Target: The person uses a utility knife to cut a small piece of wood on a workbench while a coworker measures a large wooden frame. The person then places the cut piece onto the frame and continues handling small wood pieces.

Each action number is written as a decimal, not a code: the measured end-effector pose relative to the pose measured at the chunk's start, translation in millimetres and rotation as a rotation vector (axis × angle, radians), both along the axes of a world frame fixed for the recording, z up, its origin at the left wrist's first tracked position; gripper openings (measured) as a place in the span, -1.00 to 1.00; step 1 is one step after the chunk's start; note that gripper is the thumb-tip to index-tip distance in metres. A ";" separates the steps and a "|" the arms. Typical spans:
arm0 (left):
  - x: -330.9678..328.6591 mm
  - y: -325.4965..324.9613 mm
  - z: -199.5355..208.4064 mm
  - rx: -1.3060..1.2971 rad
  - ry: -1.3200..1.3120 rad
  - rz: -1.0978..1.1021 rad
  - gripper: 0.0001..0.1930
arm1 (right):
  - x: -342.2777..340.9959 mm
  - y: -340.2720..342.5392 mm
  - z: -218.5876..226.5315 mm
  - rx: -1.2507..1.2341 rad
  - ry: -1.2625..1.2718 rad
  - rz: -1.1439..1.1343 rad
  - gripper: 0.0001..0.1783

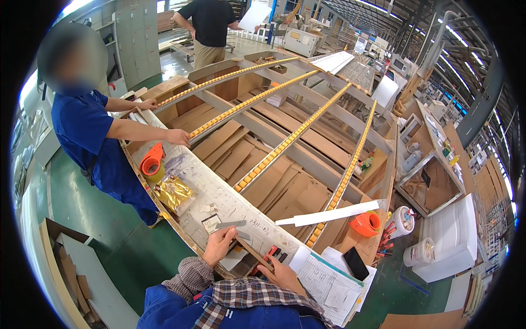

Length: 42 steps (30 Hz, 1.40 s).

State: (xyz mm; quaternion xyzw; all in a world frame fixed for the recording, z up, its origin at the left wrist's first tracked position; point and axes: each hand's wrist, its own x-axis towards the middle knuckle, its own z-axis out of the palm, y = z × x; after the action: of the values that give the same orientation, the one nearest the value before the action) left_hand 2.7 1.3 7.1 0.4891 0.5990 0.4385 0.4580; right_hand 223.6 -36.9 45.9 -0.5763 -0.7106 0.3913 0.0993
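My left hand (219, 245) is closed at the far end of a narrow brown strip (253, 252), beside flat grey metal pieces (232, 224) on the white worktop. The near end of the strip is between the fingers of my right hand (284, 275). Whether the strip is loose or the edge of a compartment, I cannot tell. Red-and-black handled tools (275, 253) lie just past my right hand. A small notepad (210, 222) rests beyond my left hand. Papers on a clipboard (329, 285) and a black phone (356, 264) sit to the right.
A long frame table carries yellow roller tracks (296, 134) over cardboard sheets (279, 186). A white strip (329, 214) lies across the corner near an orange tape dispenser (365, 224). Another dispenser (153, 160) and a gold bag (174, 194) are at left, near a co-worker (93, 129).
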 end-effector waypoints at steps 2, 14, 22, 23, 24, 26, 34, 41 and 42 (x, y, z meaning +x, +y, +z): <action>1.5 0.1 0.5 0.010 -0.007 0.006 -0.58 | -0.2 0.0 0.8 -0.004 -0.003 -0.004 -0.38; 0.2 0.3 2.1 0.005 0.047 0.010 -0.61 | 1.5 2.7 -6.5 -0.014 -0.004 0.051 -0.47; 0.3 -0.2 1.2 0.035 0.093 0.023 -0.62 | 1.3 4.2 -3.0 -0.064 -0.055 0.054 -0.45; 0.1 -0.3 1.5 0.030 0.093 0.023 -0.62 | 0.6 3.7 -0.7 -0.070 -0.030 0.033 -0.45; -0.2 -0.3 1.7 0.025 0.092 0.022 -0.63 | -0.5 2.5 2.8 -0.075 -0.005 0.013 -0.45; 0.0 0.2 -0.7 0.039 0.087 0.021 -0.63 | -1.1 1.1 3.1 -0.062 0.044 -0.027 -0.47; 0.4 1.0 -5.2 0.085 0.107 0.044 -0.62 | 0.5 -0.2 -2.0 -0.028 0.049 -0.019 -0.50; 0.5 0.7 -7.1 0.057 0.090 0.067 -0.63 | -0.4 -2.2 -5.3 0.052 0.080 -0.034 -0.57; 0.2 0.5 -8.2 0.062 0.084 0.075 -0.63 | -0.5 -2.4 -5.5 0.059 0.081 -0.032 -0.57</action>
State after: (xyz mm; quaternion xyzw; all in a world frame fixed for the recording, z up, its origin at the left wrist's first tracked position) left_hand 3.0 1.7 -1.2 0.4981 0.6217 0.4528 0.4005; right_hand 223.1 -39.4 40.4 -0.5680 -0.7081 0.3914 0.1509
